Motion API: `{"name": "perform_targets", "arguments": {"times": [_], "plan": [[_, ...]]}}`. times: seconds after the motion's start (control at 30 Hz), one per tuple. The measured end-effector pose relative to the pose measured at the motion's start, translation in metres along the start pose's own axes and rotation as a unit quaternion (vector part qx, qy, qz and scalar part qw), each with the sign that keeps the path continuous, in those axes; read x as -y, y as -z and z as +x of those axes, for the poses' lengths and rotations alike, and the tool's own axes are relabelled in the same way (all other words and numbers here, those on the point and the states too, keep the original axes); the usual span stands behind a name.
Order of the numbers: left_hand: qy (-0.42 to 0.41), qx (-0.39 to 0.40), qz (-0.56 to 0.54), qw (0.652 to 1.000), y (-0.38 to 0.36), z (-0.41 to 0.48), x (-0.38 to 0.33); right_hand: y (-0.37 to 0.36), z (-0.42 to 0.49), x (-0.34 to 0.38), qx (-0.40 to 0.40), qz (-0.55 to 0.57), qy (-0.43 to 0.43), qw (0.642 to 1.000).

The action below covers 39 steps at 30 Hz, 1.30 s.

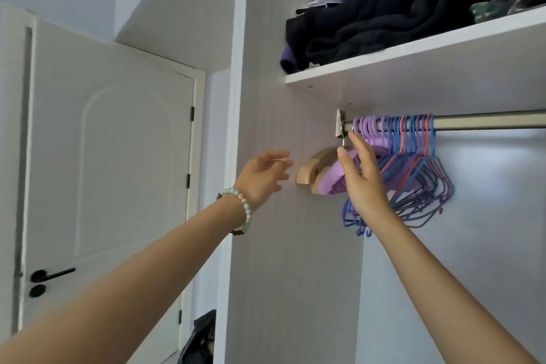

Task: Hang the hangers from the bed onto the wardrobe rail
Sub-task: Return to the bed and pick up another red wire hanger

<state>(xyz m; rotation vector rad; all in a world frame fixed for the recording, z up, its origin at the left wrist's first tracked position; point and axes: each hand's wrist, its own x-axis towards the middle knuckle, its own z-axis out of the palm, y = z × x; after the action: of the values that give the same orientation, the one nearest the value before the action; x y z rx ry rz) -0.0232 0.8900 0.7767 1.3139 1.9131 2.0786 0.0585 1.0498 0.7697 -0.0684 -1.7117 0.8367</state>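
The hangers [419,168] crowd the left end of the wardrobe rail [487,120]; the right hand [365,183], fingers straight, seems to press them; the left hand [263,177] floats slack, empty; better to push evenly, keeping hooks seated.

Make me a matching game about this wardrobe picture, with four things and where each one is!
Things:
1. dark clothes
2. wooden hanger
3. beaded bracelet
4. black door handle

Places:
A. around the wrist of the left hand
B. on the white door
C. on the shelf
D. at the left end of the rail

Pairs: 1-C, 2-D, 3-A, 4-B
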Motion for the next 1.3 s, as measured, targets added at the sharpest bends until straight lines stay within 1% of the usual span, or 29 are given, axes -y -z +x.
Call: {"name": "perform_targets", "arguments": {"times": [0.1, 0.2, 0.3, 0.37, 0.5, 0.63, 0.73, 0.87, 1.0, 1.23, 1.3], "plan": [[-0.035, -0.06, 0.078, 0.995, 0.069, -0.019, 0.004, -0.055, -0.012, 0.032, 0.046, 0.025, -0.003, 0.999], [-0.056, -0.105, 0.156, 0.981, 0.144, -0.048, 0.006, -0.119, -0.031, 0.069, 0.097, 0.068, 0.012, 0.993], [-0.055, -0.16, 0.218, 0.961, 0.227, -0.084, 0.012, -0.188, -0.061, 0.108, 0.186, 0.104, 0.017, 0.977], [-0.04, -0.194, 0.266, 0.943, 0.287, -0.115, 0.02, -0.239, -0.086, 0.132, 0.234, 0.125, 0.017, 0.964], [0.043, -0.235, 0.366, 0.899, 0.405, -0.195, 0.039, -0.347, -0.152, 0.178, 0.323, 0.148, 0.006, 0.935], [0.14, -0.281, 0.442, 0.84, 0.509, -0.297, 0.067, -0.449, -0.242, 0.215, 0.433, 0.159, 0.0, 0.887], [0.219, -0.309, 0.468, 0.799, 0.569, -0.38, 0.096, -0.518, -0.324, 0.236, 0.512, 0.166, -0.017, 0.843], [0.326, -0.332, 0.467, 0.752, 0.624, -0.496, 0.143, -0.583, -0.446, 0.254, 0.599, 0.164, -0.034, 0.783], [0.425, -0.329, 0.455, 0.71, 0.655, -0.611, 0.195, -0.625, -0.572, 0.256, 0.683, 0.138, -0.034, 0.717], [0.566, -0.321, 0.408, 0.64, 0.658, -0.79, 0.273, -0.651, -0.767, 0.239, 0.775, 0.081, -0.063, 0.624], [0.602, -0.312, 0.395, 0.62, 0.656, -0.832, 0.294, -0.652, -0.814, 0.231, 0.792, 0.071, -0.068, 0.603]]}}
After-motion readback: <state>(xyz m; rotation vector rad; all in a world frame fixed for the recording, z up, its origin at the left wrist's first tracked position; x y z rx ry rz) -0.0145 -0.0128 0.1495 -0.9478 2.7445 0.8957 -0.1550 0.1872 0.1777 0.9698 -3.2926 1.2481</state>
